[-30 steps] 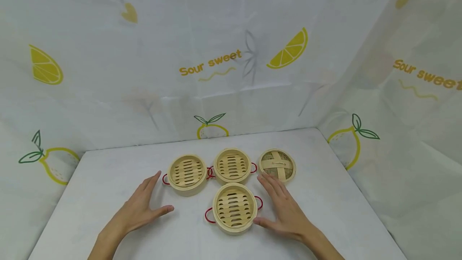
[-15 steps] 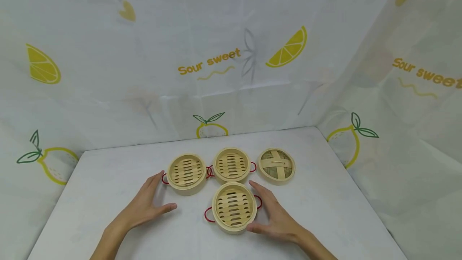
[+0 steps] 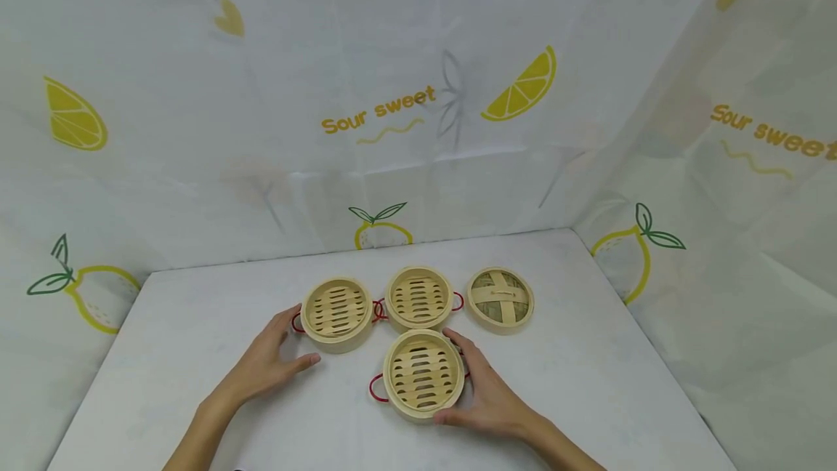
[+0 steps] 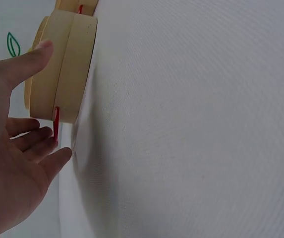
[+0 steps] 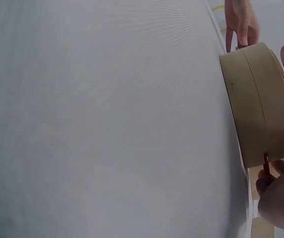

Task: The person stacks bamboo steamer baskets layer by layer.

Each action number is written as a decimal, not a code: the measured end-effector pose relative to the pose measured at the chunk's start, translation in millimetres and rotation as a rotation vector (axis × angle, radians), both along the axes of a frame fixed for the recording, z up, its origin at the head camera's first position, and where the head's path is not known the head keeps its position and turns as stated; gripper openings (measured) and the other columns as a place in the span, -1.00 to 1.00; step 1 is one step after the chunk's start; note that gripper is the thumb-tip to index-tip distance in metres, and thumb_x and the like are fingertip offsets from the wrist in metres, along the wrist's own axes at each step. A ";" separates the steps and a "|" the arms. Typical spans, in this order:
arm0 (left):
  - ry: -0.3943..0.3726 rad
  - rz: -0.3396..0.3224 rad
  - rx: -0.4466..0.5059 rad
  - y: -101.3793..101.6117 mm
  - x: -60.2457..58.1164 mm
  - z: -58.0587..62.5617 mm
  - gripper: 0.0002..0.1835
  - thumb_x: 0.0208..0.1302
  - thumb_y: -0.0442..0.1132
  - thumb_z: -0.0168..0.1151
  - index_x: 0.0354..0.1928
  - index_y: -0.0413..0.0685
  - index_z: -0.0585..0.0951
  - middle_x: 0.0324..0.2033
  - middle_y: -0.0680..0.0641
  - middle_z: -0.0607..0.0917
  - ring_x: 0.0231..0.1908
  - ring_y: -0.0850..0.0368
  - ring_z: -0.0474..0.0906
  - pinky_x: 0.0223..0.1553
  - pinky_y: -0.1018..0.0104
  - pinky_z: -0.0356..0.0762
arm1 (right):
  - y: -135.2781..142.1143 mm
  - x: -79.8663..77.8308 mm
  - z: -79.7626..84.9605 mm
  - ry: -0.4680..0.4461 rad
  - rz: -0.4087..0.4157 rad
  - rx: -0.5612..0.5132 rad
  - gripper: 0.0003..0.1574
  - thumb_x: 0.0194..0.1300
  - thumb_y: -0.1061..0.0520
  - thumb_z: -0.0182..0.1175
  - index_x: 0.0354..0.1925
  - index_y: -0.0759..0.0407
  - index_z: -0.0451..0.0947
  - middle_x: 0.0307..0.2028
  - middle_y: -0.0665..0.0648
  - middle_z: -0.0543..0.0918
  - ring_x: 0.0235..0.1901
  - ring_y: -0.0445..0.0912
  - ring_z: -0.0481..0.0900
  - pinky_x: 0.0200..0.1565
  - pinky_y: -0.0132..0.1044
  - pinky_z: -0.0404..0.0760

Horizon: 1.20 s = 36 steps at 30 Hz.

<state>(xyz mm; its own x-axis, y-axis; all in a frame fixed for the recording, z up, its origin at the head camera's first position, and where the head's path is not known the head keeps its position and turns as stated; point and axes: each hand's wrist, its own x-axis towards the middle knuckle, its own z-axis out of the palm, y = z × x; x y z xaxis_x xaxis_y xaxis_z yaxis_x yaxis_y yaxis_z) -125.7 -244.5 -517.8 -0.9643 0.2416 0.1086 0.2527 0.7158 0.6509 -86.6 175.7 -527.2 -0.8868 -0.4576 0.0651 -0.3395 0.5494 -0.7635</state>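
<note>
Four round bamboo pieces are on the white table. My right hand point(image 3: 480, 391) is around the right side of the front bamboo steamer basket point(image 3: 423, 376), fingertips at its far rim and thumb by its near wall. In the right wrist view, its fingers lie by the red handle point(image 5: 266, 166), with the thumb beside the rim. The left hand point(image 3: 264, 362) is beside the left steamer basket point(image 3: 336, 313). Its fingers reach the red handle point(image 4: 56, 124) in the left wrist view, while its thumb overlaps the wall.
Behind the front basket stands another steamer basket point(image 3: 419, 298), its handle overlapping the left one's. A woven bamboo lid point(image 3: 500, 299) lies at the back right. Lemon-print cloth point(image 3: 392, 187) hangs along the table's back edge and right side.
The right hand has moved left, away from the lid and up to the front basket. My left hand has edged right and forward to the left basket's handle. The baskets keep their places.
</note>
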 end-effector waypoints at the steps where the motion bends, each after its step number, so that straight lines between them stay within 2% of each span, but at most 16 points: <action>1: -0.003 0.003 0.014 0.1 -1.3 -0.2 0.07 0.26 0.03 0.63 0.60 -0.36 0.27 0.51 -0.42 0.44 0.50 -0.43 0.42 0.42 -0.27 0.61 | -0.3 -0.5 -1.0 0.008 0.006 -0.002 0.65 0.03 -0.44 0.65 0.76 0.00 -0.06 0.67 0.02 0.25 0.66 0.08 0.26 0.62 0.13 0.46; 6: -0.004 0.008 0.040 1.3 -8.1 0.3 0.07 0.24 -0.02 0.65 0.59 -0.40 0.27 0.52 -0.46 0.43 0.51 -0.48 0.40 0.41 -0.26 0.60 | -2.5 -1.3 -4.5 0.045 0.019 -0.002 0.72 -0.04 -0.44 0.69 0.76 0.04 -0.08 0.66 -0.05 0.24 0.65 0.05 0.27 0.60 0.13 0.48; 11: 0.001 0.006 0.039 2.8 -12.5 1.4 0.11 0.21 -0.03 0.68 0.59 -0.45 0.25 0.51 -0.48 0.44 0.50 -0.48 0.41 0.40 -0.27 0.61 | -7.8 -2.1 1.9 0.013 0.013 0.020 0.79 -0.10 -0.45 0.72 0.76 0.05 -0.10 0.68 0.03 0.23 0.66 0.11 0.24 0.60 0.26 0.44; 15: 0.003 0.005 0.060 3.4 -13.7 2.2 0.12 0.21 -0.02 0.68 0.58 -0.47 0.24 0.50 -0.49 0.45 0.50 -0.48 0.42 0.37 -0.30 0.63 | -11.1 -5.3 6.0 -0.012 0.022 0.031 0.82 -0.16 -0.44 0.74 0.77 0.01 -0.11 0.68 0.03 0.23 0.64 0.08 0.26 0.60 0.27 0.44; 21: 0.004 0.010 0.090 4.9 -14.7 2.3 0.10 0.23 -0.05 0.66 0.59 -0.47 0.24 0.49 -0.50 0.47 0.49 -0.47 0.43 0.37 -0.32 0.64 | -12.7 -9.2 5.9 0.050 0.036 0.080 0.85 -0.21 -0.43 0.76 0.75 0.10 -0.07 0.64 0.09 0.29 0.58 0.09 0.35 0.54 0.29 0.49; 30: 0.006 0.029 0.087 6.9 -16.3 1.3 0.08 0.23 -0.07 0.67 0.58 -0.45 0.26 0.46 -0.48 0.50 0.47 -0.44 0.47 0.37 -0.32 0.64 | -14.3 -9.3 5.4 0.071 0.025 0.104 0.84 -0.24 -0.48 0.75 0.73 0.12 -0.03 0.61 0.07 0.33 0.55 0.05 0.39 0.53 0.25 0.52; 36: 0.001 0.023 0.101 6.3 -16.4 0.7 0.07 0.24 -0.05 0.66 0.58 -0.43 0.27 0.46 -0.46 0.51 0.48 -0.43 0.46 0.38 -0.33 0.63 | -13.9 -10.0 5.8 0.111 0.024 0.089 0.78 -0.22 -0.53 0.72 0.69 0.15 0.06 0.54 0.01 0.40 0.49 -0.04 0.45 0.50 0.13 0.58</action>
